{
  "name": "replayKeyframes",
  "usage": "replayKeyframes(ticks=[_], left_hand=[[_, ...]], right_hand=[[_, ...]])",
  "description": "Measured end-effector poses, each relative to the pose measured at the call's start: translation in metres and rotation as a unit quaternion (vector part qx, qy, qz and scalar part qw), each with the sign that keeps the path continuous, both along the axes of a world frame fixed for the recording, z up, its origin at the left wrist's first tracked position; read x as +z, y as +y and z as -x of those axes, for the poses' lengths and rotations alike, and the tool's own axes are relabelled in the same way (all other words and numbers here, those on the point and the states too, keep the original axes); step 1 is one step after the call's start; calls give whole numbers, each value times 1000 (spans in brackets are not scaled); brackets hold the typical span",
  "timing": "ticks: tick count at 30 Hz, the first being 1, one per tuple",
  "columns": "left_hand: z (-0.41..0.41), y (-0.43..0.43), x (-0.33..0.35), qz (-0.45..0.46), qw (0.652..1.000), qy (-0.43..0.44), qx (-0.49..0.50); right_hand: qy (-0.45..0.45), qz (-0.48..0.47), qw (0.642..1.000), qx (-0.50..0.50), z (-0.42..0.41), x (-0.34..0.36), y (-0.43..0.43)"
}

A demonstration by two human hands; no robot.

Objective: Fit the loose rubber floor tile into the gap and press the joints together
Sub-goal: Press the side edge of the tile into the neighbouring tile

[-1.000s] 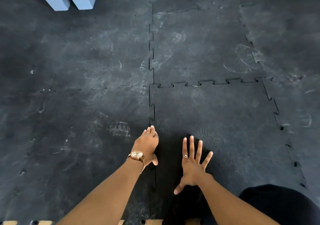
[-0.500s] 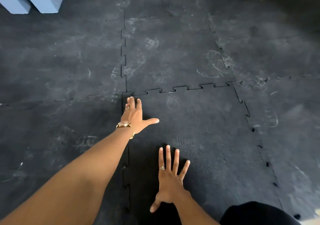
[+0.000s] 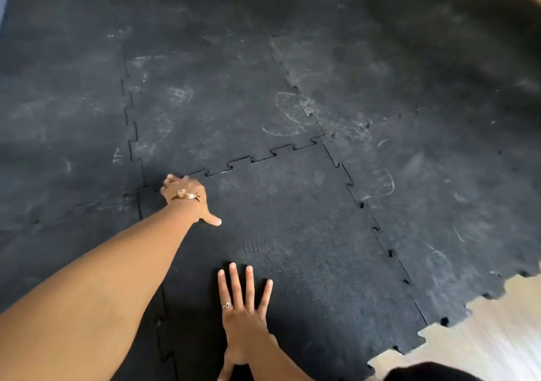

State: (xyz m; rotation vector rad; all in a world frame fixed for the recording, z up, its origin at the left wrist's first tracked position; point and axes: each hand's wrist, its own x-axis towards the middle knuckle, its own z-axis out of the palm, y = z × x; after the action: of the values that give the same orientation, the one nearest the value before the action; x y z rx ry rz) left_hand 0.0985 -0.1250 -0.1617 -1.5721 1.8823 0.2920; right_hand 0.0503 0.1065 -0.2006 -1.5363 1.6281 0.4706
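Now the tile (image 3: 292,234) lies flat among the other black mats, under both hands. Its toothed far edge runs from beside the left hand (image 3: 183,193) off to the right, and narrow dark slits show between some teeth there. Its right edge, well away from the right hand (image 3: 244,316), shows small dark holes along the joint. The seam (image 3: 161,322) on its near left side runs under the left forearm.

The left hand is at the tile's far left corner, arm stretched out, palm down, thumb pointing right along the rubber. Its fingers are blurred, so I cannot tell whether they are flat or curled; it grips nothing. A gold watch (image 3: 186,195) sits on that wrist.

The right hand rests flat and open on the tile's near part, fingers spread and pointing away, with a ring (image 3: 227,305) on one finger. It holds nothing.

Pale wood floor (image 3: 483,336) shows beyond the mat's toothed edge, to the right of the right hand. White scuff marks (image 3: 285,114) mark the mats beyond the left hand.
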Motion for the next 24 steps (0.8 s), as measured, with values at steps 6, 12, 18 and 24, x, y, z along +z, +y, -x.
replayKeyframes(ticks=[6, 12, 18, 24], left_hand=[[40, -4, -4, -74, 997, 10, 19], [40, -18, 29, -108, 994, -10, -7], [83, -11, 28, -27, 992, 5, -126], [126, 2, -15, -32, 992, 64, -102]], right_hand=[[-15, 25, 1000, 5, 3, -8, 5], [-37, 37, 999, 15, 12, -8, 6], [100, 137, 965, -201, 89, 17, 7], [132, 24, 913, -385, 172, 3, 6]])
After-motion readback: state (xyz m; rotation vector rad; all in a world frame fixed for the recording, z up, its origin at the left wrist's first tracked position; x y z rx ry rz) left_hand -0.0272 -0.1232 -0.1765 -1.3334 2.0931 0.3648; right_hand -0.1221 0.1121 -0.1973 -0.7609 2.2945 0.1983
